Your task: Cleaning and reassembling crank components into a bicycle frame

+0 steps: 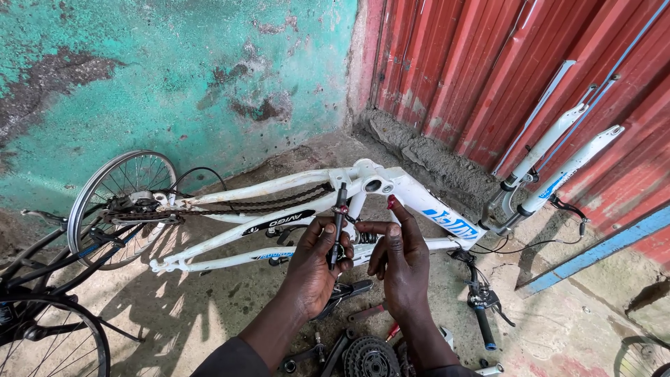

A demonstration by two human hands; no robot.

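Against the peeling green wall (174,77), we pinched a thin black crank arm (339,223) upright between left hand (314,269) and right hand (399,262), at six o'clock from the upturned white bike frame (412,195), where loose fingertips could probably drop it.

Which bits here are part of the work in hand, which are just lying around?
In hand: left hand, right hand, black rod-shaped part, white bike frame.

Lying about: cassette sprocket, loose handlebar grip, spare wheel, red-handled tool.
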